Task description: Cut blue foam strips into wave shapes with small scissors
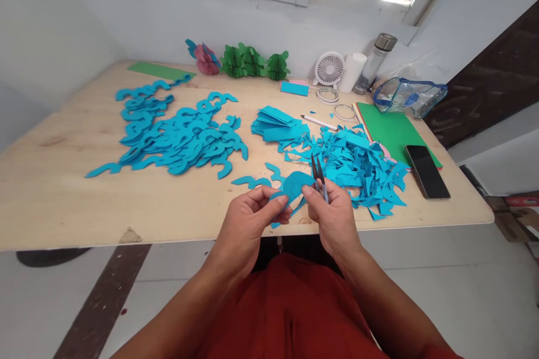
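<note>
My left hand (259, 210) pinches a blue paper piece (295, 183) with a rounded top edge, near the table's front edge. Scissors (319, 171) are in my right hand (330, 207), blades pointing up and away from me beside the paper. The right thumb also touches the paper's right side. Just beyond the left hand lie a few wavy blue cutouts (251, 182). To the right of the scissors spreads a heap of blue paper scraps (353, 160). A stack of blue paper strips (275, 123) sits behind the hands.
A large pile of wavy blue cutouts (185, 137) covers the left middle of the table. At right are a phone (427, 171), green paper (393, 132) and a clear pouch (410, 98). A fan (329, 69), a bottle (376, 61) and green paper decorations (250, 61) stand along the wall.
</note>
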Demonstrator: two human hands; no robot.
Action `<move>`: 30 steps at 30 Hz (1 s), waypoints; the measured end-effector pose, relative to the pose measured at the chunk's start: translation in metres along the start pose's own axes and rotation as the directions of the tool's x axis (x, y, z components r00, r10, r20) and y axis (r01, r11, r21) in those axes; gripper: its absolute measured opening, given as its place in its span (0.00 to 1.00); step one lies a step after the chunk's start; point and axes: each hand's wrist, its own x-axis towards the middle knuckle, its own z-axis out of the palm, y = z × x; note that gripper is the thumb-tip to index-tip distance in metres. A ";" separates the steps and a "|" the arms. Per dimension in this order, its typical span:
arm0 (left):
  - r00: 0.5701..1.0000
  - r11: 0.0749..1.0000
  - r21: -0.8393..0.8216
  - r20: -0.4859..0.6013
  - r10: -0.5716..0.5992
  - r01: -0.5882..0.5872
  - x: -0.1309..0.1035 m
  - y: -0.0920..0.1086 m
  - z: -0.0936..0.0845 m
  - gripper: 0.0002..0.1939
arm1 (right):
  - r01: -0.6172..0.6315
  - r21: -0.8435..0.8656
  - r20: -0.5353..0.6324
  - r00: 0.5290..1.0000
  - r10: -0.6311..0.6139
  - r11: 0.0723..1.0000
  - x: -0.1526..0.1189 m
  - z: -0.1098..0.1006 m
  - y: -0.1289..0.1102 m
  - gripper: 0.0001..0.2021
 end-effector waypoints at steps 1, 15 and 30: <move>1.000 1.000 -0.016 -0.021 0.006 -0.006 0.000 0.000 0.001 0.07 | -0.007 0.010 0.008 1.000 0.007 1.000 0.000 -0.001 -0.001 0.13; 0.994 0.997 -0.068 -0.107 0.029 -0.036 0.001 0.004 0.012 0.08 | -0.169 -0.037 0.263 0.949 0.173 0.985 -0.023 -0.019 0.017 0.24; 0.991 0.999 -0.017 -0.126 0.038 -0.040 0.000 -0.002 0.011 0.09 | -0.118 -0.161 0.226 0.962 0.153 0.980 -0.023 -0.024 0.018 0.23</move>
